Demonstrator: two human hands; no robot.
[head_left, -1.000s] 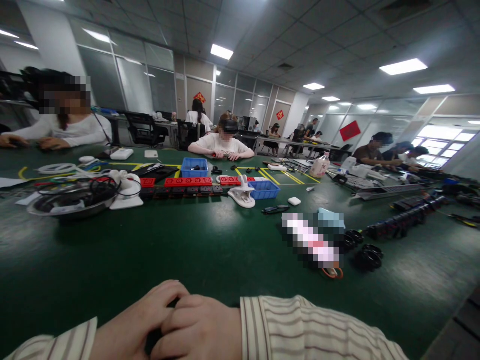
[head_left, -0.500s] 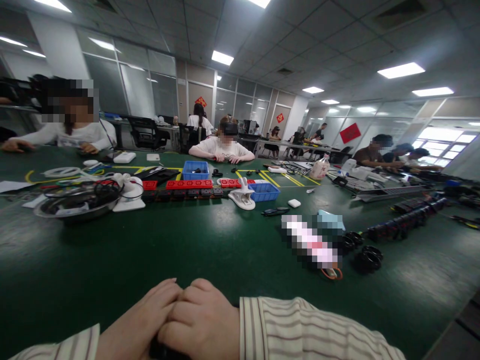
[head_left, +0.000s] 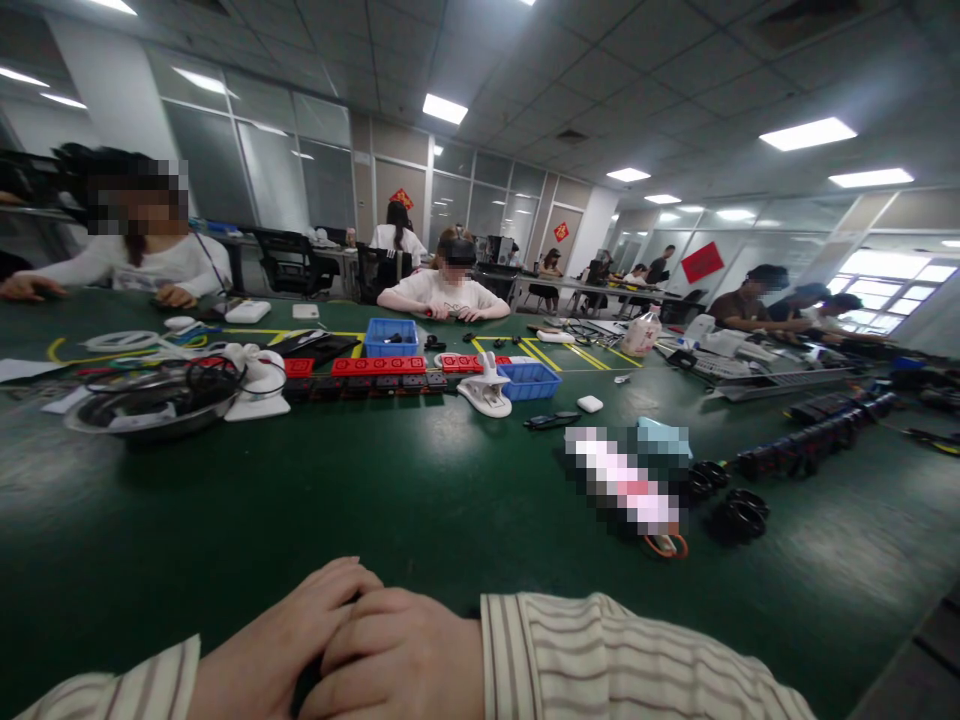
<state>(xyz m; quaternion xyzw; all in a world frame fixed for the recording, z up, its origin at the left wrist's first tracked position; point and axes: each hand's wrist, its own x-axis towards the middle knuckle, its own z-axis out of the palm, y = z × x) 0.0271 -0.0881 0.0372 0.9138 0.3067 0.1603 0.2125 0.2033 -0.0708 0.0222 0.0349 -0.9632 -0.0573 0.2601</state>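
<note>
Low in the view, my left hand [head_left: 289, 630] and my right hand [head_left: 405, 650] are pressed together above the near edge of the green table [head_left: 420, 510]. Fingers are curled on both, with the right hand lying partly over the left one's fingers. A dark patch shows in the gap under them, but what they hold, if anything, is hidden. Striped sleeves [head_left: 622, 650] cover both wrists. Nearest beyond the hands, on the right, lies a pixelated pink and white item [head_left: 619, 480] with an orange loop [head_left: 667, 546].
A metal bowl [head_left: 150, 428] of cables stands left, beside a white stand [head_left: 259, 390]. Red socket strips [head_left: 379, 367], blue bins [head_left: 531, 382] and a white clamp [head_left: 487, 393] line the middle. Black rings [head_left: 742, 515] lie right. Co-workers sit around the table.
My right hand has flattened and rolled slightly over the left, with its knuckles lower. The black thing that showed beneath it is now mostly covered.
</note>
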